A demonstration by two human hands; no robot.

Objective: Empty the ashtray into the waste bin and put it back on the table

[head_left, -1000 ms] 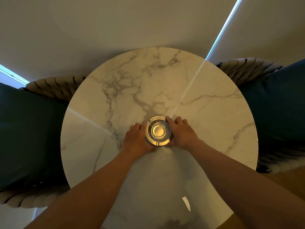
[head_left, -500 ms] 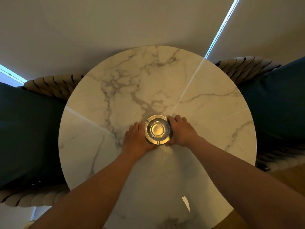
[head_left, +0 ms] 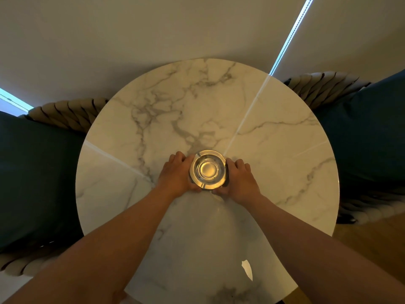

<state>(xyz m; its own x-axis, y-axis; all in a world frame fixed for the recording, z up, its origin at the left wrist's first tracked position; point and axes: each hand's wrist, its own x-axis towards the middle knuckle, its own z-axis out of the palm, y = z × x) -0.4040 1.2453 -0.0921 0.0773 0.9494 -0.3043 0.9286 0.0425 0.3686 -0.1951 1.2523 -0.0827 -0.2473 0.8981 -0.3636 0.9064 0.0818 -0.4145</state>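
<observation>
A round shiny metal ashtray (head_left: 207, 169) sits near the middle of a round white marble table (head_left: 274, 150). Its bowl looks empty and reflects warm light. My left hand (head_left: 178, 175) cups its left side and my right hand (head_left: 240, 179) cups its right side, fingers curled against the rim. Whether the ashtray rests on the tabletop or is slightly lifted I cannot tell. No waste bin is in view.
Two chairs with dark blue cushions and woven rope backs flank the table, one on the left (head_left: 32, 172) and one on the right (head_left: 368, 132). Pale blinds (head_left: 197, 29) hang behind. Wooden floor (head_left: 372, 244) shows at the lower right.
Both hands keep the same grip on the ashtray. The view has shifted slightly; the ashtray and hands sit a little higher and nearer the table's centre.
</observation>
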